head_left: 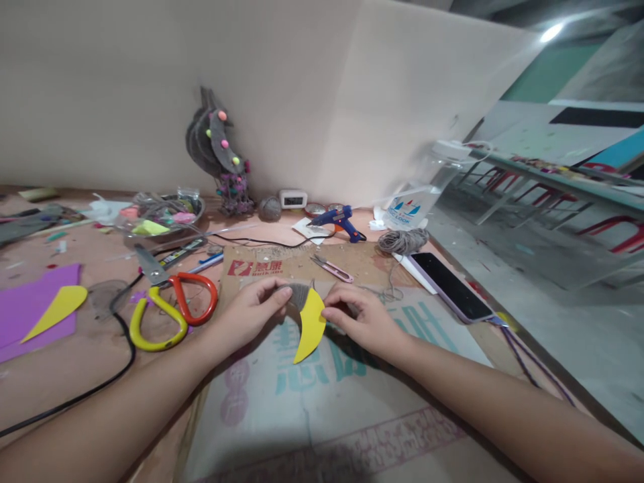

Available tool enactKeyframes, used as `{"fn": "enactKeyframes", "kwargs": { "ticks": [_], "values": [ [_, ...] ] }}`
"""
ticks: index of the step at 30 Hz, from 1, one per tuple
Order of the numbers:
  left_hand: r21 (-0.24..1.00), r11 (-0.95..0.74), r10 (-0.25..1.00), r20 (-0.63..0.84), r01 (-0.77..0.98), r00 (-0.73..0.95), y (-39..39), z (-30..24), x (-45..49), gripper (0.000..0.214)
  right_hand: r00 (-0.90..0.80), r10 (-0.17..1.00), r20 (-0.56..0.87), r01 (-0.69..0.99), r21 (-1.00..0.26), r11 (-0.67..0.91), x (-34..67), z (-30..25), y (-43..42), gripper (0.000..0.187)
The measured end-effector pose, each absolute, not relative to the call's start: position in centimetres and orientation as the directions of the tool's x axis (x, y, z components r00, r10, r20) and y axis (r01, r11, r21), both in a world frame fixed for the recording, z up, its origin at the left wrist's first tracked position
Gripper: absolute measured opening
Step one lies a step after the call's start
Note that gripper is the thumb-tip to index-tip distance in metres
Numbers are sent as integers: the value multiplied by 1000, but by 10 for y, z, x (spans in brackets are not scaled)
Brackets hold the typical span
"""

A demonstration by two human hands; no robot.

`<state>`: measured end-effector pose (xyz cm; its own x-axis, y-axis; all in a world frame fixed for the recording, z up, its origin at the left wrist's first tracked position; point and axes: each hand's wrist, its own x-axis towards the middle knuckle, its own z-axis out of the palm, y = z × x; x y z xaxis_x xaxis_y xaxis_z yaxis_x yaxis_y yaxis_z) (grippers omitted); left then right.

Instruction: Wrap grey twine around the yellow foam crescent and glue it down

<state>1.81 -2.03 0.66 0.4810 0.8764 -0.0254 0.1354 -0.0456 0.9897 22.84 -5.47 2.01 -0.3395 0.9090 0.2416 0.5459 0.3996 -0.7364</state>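
A yellow crescent cutout (312, 327) hangs point-down over the printed cardboard, its upper end wound with grey yarn (298, 295). My left hand (256, 308) is closed on the wrapped end, thumb on top. On the other side, the thumb and index finger of my right hand (365, 318) pinch at the crescent's right edge; whether a strand of yarn lies between them I cannot make out. Just beyond the hands lie pink thread snips (333, 268). A ball of grey yarn (402, 240) rests farther back on the right, a loose strand trailing from it.
Large scissors (174, 302) with red and yellow handles lie left, near purple sheets (37, 308) and another yellow cutout (58, 310). A blue glue gun (335, 220) stands at the back, its cord running left. A phone (450, 285) and a clear bottle (422, 188) are on the right.
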Motion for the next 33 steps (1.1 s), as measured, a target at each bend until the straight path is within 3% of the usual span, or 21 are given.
{"fn": "enactKeyframes", "kwargs": {
  "ticks": [6,10,12,16,19,23,25,27,30,33],
  "values": [
    [997,-45,907,17,55,420,-17,1,19,26,-298,942,157,559,-771,305,227,17,-55,12],
    [999,-29,929,40,-36,368,-17,-1,20,28,-122,936,329,591,-734,335,232,17,-55,9],
    [998,-58,905,47,12,423,-18,1,19,35,-115,876,468,646,-635,424,238,16,-54,8],
    [994,-88,874,50,58,483,-21,5,19,45,-418,647,638,672,-263,692,246,12,-53,5],
    [992,-96,884,46,85,465,-22,8,19,44,-604,509,613,638,-10,770,248,12,-54,11],
    [990,-99,892,43,102,449,-20,10,19,36,-700,482,526,611,93,786,244,15,-57,10],
    [991,-97,903,47,96,428,-19,8,19,33,-688,511,515,623,58,780,241,17,-58,10],
    [993,-86,911,47,77,411,-18,6,20,31,-598,583,550,666,-65,743,240,17,-58,12],
    [998,-53,915,33,40,402,-18,2,21,28,-283,751,596,720,-385,577,240,15,-54,17],
    [999,-30,919,20,19,393,-19,1,21,27,-29,887,460,642,-672,370,242,16,-48,19]
  ]
}}
